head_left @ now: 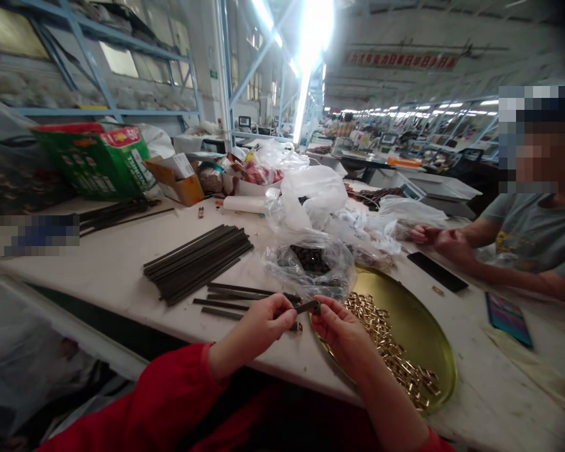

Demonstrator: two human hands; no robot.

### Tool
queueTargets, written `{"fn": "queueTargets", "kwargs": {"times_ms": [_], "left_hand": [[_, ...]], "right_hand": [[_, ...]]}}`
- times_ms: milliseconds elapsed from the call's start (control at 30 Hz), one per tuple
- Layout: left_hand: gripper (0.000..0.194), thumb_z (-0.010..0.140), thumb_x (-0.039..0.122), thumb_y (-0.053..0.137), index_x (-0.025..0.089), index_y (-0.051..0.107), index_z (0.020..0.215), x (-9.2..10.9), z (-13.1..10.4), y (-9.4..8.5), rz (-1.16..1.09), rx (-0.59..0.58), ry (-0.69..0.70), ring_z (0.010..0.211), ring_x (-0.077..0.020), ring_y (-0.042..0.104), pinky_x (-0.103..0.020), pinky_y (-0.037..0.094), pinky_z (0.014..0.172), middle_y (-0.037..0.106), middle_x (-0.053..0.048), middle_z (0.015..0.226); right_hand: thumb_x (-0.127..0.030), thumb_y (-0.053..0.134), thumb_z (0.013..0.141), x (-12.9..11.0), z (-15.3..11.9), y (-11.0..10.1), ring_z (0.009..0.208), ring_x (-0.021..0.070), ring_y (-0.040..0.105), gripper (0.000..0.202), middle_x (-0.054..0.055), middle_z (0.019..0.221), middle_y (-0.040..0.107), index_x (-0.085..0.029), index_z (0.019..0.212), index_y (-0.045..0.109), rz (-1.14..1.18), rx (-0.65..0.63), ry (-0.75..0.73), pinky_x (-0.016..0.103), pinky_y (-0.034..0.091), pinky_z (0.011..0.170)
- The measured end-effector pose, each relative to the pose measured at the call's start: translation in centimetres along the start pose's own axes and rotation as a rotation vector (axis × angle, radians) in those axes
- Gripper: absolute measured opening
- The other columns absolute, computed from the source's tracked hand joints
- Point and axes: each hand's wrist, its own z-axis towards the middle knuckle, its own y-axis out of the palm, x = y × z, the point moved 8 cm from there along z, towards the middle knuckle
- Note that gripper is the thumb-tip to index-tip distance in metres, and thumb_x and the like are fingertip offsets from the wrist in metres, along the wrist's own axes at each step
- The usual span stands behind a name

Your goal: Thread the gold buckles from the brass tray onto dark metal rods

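- The left hand [258, 326] is pinching a thin dark strip [306, 307] near the bench's near edge, fingers closed on its left portion.
- The right hand [341, 329] is gripping the same dark strip at its right end, fingertips clamped together on it; the strip is sitting level between the two hands, just above the bench [122, 263].
- A few loose dark strips [235, 300] are lying flat on the bench just beyond the left hand.
- A larger bundle of dark strips [198, 260] is resting further back, towards the bench's middle left.
- A round brass-coloured tray [419, 326] is sitting at the near edge just right of the right hand, holding a band of small gold metal pieces [395, 351].
- A clear plastic bag [311, 263] containing small dark parts is lying directly behind the hands, touching the tray's far rim.
- A second person's hands [437, 242] are working at the bench's right side, well apart from the tray; a dark phone [437, 271] is lying near them.
- A green carton [98, 160] is standing at the far left corner.
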Motion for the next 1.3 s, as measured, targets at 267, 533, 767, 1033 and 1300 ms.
{"fn": "queueTargets", "kwargs": {"times_ms": [267, 533, 767, 1033, 1300], "left_hand": [[0.012, 0.076, 0.024, 0.044, 0.017, 0.049, 0.068, 0.9, -2.3, 0.9, 0.235, -0.013, 0.042, 0.055, -0.0091, 0.041, -0.021, 0.029, 0.053, 0.046, 0.006, 0.058], [0.013, 0.077, 0.026, 0.043, 0.017, 0.047, 0.067, 0.4, -3.0, 1.4, 0.18, -0.019, -0.01, 0.055, -0.0092, 0.038, -0.021, 0.028, 0.051, 0.042, 0.006, 0.057], [0.011, 0.076, 0.023, 0.043, 0.016, 0.05, 0.071, 0.1, -2.8, 1.7, 0.21, 0.009, -0.019, 0.058, -0.0103, 0.042, -0.021, 0.03, 0.055, 0.048, 0.004, 0.06], [0.023, 0.081, 0.034, 0.042, 0.016, 0.056, 0.075, -0.1, -3.2, 2.3, 0.242, -0.086, -0.04, 0.057, -0.0102, 0.042, -0.021, 0.027, 0.051, 0.047, 0.005, 0.059], [0.018, 0.076, 0.019, 0.04, 0.016, 0.053, 0.064, 0.0, -3.6, 3.9, 0.281, -0.134, 0.025, 0.057, -0.0097, 0.043, -0.02, 0.028, 0.052, 0.049, 0.003, 0.059]], "right_hand": [[-0.043, 0.074, 0.062, -0.7, -3.1, -0.5, 0.062, 0.0116, 0.057, 0.037, -0.001, 0.069, 0.065, -0.021, 0.091, 0.067, -0.351, 0.114, -0.181, 0.025, 0.046, 0.064], [-0.03, 0.08, 0.056, 2.3, -3.0, -0.8, 0.059, 0.0082, 0.058, 0.029, -0.002, 0.071, 0.066, -0.02, 0.079, 0.066, 0.116, 0.119, 0.019, 0.021, 0.049, 0.062], [-0.026, 0.083, 0.052, 3.7, -3.2, -0.5, 0.058, 0.0073, 0.059, 0.029, -0.003, 0.064, 0.064, -0.018, 0.07, 0.062, 0.237, 0.14, 0.101, 0.017, 0.049, 0.058], [-0.035, 0.078, 0.058, 2.2, -3.6, -1.4, 0.061, 0.0103, 0.055, 0.029, -0.002, 0.067, 0.062, -0.02, 0.079, 0.063, -0.109, 0.126, -0.087, 0.023, 0.046, 0.062], [-0.04, 0.072, 0.063, 2.3, -4.7, -0.3, 0.068, 0.0148, 0.057, 0.03, 0.0, 0.074, 0.064, -0.02, 0.084, 0.066, -0.437, 0.013, -0.135, 0.029, 0.046, 0.067]]}}
